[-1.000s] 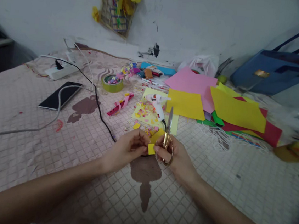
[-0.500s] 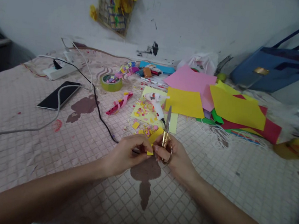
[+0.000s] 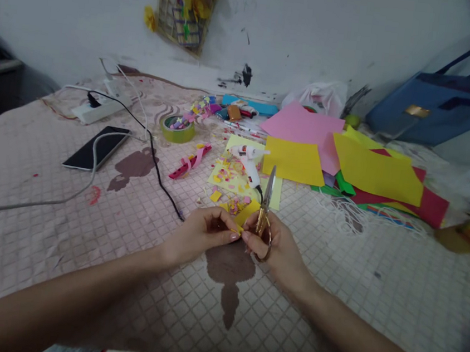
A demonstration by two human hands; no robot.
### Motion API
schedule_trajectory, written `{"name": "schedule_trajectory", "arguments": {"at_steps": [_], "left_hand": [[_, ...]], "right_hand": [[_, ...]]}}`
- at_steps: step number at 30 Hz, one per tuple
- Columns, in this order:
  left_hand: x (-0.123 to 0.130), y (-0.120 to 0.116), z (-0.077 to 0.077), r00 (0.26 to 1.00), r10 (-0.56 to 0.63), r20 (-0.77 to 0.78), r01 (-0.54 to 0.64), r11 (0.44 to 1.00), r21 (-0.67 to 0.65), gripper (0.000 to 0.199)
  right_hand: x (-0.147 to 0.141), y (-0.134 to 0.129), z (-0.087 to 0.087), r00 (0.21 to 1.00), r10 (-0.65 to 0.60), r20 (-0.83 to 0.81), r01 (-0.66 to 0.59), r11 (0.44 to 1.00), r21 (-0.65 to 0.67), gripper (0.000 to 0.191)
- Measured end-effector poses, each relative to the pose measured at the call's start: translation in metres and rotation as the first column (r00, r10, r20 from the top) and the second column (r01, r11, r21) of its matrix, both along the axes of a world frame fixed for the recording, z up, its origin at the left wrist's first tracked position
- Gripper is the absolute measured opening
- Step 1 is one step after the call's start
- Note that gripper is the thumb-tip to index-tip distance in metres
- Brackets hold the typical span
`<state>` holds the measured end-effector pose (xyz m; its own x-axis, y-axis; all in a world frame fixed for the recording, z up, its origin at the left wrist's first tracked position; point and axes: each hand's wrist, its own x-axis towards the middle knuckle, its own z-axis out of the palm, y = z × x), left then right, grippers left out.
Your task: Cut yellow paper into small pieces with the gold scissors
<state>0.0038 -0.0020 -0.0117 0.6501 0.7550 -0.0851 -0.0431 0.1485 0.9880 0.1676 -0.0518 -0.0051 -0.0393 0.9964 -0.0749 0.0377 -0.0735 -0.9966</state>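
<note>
One small yellow piece [image 3: 238, 230] between the left hand [image 3: 199, 231] and right hand [image 3: 280, 251]

The patterned cloth [image 3: 132, 277] spreads beneath everything. On its far right side leans a blue bag [image 3: 439, 110], with a pink sheet [image 3: 302, 128] and other coloured sheets nearer the middle. The left hand is nearly closed, thumb and forefinger pinching the yellow piece. The right hand is curled around gold-handled scissors [image 3: 268, 196], blades pointing away from the person, its fingertips at the piece's other side. Left of the hands lies a dark phone [image 3: 95, 149]. Beyond them, a white glue gun [image 3: 249, 163] rests on a pale yellow sheet [image 3: 274, 194] amid scraps [image 3: 232, 170]. The piece, smallest of these but for some scraps, sits just above the cloth.
</note>
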Motion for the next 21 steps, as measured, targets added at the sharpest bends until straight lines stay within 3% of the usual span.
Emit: {"name": "schedule_trajectory", "arguments": {"at_steps": [11,21], "left_hand": [[0.0009,0.0007,0.008,0.999,0.028,0.016,-0.025,0.987,-0.161,0.028],[0.0006,0.0026,0.0086,1.0,-0.009,0.019,0.012,0.982,-0.188,0.024]], "right_hand": [[-0.0025,-0.0017,0.0048,1.0,0.024,0.004,-0.024,0.999,-0.031,0.015],[-0.0014,-0.0013,0.0004,0.999,0.048,0.011,-0.048,0.999,-0.006,0.012]]}}
